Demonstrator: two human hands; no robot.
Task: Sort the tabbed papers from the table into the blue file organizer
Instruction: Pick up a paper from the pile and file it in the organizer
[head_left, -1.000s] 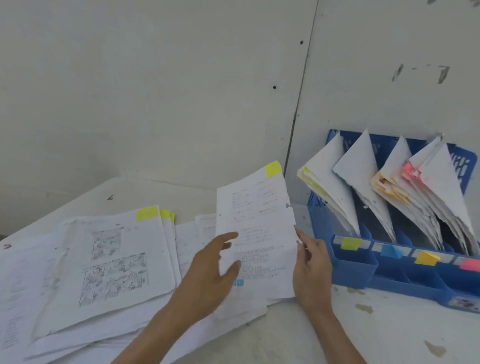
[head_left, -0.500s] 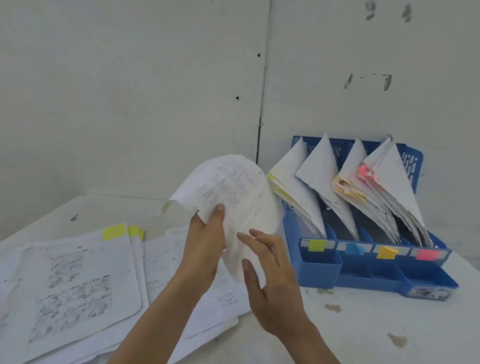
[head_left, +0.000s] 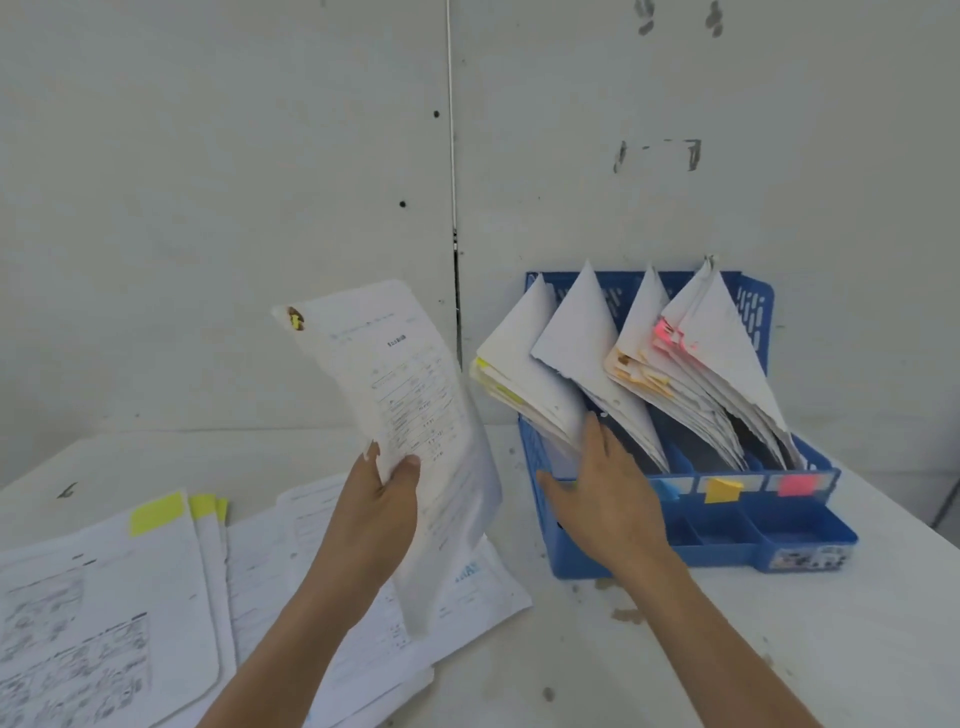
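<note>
The tabbed paper (head_left: 410, 415) is held in the air just left of the blue file organizer (head_left: 800, 525). The left hand (head_left: 379, 509) grips its lower half, with the thumb across the printed face and the fingers behind. The forearm rises from the bottom edge of the view. The sheet's long axis runs nearly upright, its top leaning away from the organizer. Its yellow tab (head_left: 295, 318) is at the upper corner farthest from the organizer.

The right hand (head_left: 608, 499) holds nothing. Its straight fingers reach into the organizer's leftmost compartment and touch the yellow-tabbed bundle (head_left: 524, 374) there, with the thumb spread over the left wall.

A narrow strip of wall (head_left: 208, 208) shows between the sheet's right edge and that bundle. All four bundles lean left.

Left of the organizer, below the held sheet, loose papers (head_left: 156, 597) overlap flat on the table (head_left: 779, 649), reaching nearly to the organizer's front left corner.
</note>
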